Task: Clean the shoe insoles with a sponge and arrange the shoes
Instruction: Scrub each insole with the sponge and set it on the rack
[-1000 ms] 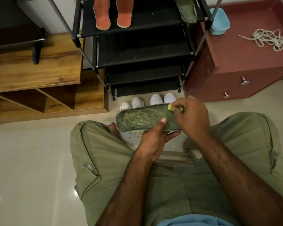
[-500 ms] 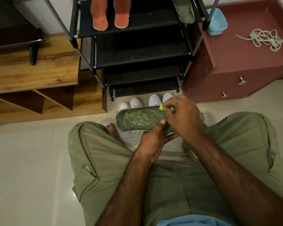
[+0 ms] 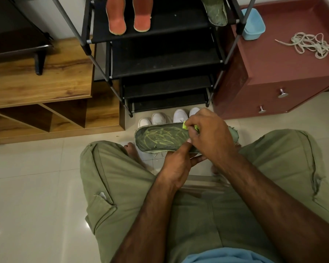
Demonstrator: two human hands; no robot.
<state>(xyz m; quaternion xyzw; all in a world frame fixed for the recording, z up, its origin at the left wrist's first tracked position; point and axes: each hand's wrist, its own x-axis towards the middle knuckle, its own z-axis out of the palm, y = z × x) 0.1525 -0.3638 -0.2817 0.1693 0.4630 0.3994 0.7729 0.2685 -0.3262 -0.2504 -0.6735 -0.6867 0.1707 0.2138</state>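
Under right hand (image 3: 209, 135), sponge (image 3: 185, 126) (on insole (image 3: 160, 138))

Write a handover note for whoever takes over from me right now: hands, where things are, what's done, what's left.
Left hand holds the green insole from below, thumb on top. Right hand pinches the sponge against it.
Two orange insoles and a second green insole lie on the top shelf of the shoe rack, probably done.
White shoes stand on the floor by the rack.
Left: finish this insole, arrange the shoes.
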